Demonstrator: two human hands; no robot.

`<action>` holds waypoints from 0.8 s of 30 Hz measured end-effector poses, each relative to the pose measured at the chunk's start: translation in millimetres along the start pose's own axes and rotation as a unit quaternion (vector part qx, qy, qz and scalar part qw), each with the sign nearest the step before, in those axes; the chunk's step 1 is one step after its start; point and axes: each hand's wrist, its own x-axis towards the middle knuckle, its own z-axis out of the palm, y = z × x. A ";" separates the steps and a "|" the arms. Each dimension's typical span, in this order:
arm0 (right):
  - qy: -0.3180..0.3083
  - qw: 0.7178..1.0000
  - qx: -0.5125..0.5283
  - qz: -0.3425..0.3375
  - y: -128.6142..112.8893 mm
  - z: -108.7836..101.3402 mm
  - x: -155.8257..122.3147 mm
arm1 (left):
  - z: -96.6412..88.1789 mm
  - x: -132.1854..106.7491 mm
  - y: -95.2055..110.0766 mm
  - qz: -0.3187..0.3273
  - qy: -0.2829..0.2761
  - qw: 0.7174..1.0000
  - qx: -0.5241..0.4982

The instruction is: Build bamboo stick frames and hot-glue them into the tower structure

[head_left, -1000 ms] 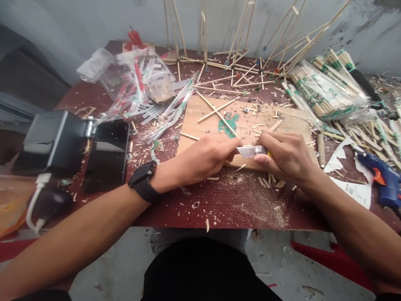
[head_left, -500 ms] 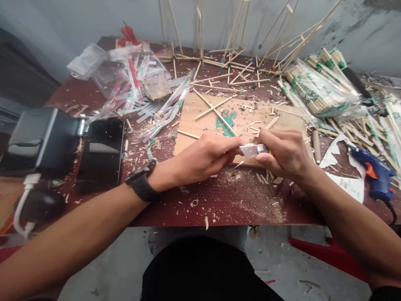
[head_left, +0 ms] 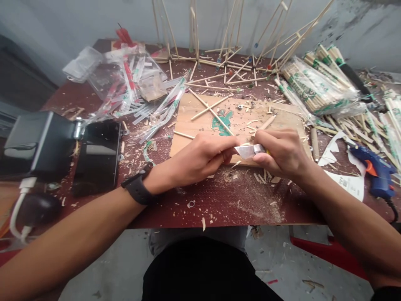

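Observation:
My right hand point(head_left: 282, 152) is closed round a utility knife point(head_left: 249, 150) whose silver blade points left. My left hand point(head_left: 200, 156) is curled in a pinch right at the blade tip; what it pinches is hidden by the fingers. Both hands rest at the near edge of a wooden board point(head_left: 200, 125) with a green stain, several loose bamboo sticks point(head_left: 208, 108) lying across it. Shavings and sawdust point(head_left: 250, 200) cover the dark red table just below the hands. A black watch point(head_left: 138, 190) is on my left wrist.
A blue glue gun point(head_left: 374, 169) lies at the right. Bagged chopsticks point(head_left: 316, 90) sit at the back right, a stick framework point(head_left: 238, 62) stands at the back, and empty plastic wrappers point(head_left: 131, 85) are piled back left. A phone point(head_left: 97, 156) and black box point(head_left: 40, 142) lie left.
The hands have stayed together at the board's edge with the knife. The view has shifted slightly, so everything sits a little further left and higher.

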 end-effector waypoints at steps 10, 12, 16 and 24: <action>0.000 1.000 -0.024 -0.007 -0.4 -0.4 -1.6 | 1.4 0.6 2.8 -0.011 -0.006 1.000 -0.026; 0.005 0.999 -0.032 -0.001 -3.3 0.5 -1.7 | -0.3 0.9 3.2 -0.018 -0.013 0.999 -0.047; 0.035 0.997 -0.059 0.038 5.7 6.8 -2.1 | -2.3 1.3 8.9 -0.039 -0.039 0.994 -0.092; 0.181 0.979 -0.058 0.074 44.0 -1.0 -6.3 | -2.0 0.2 1.6 -0.066 -0.015 0.995 -0.077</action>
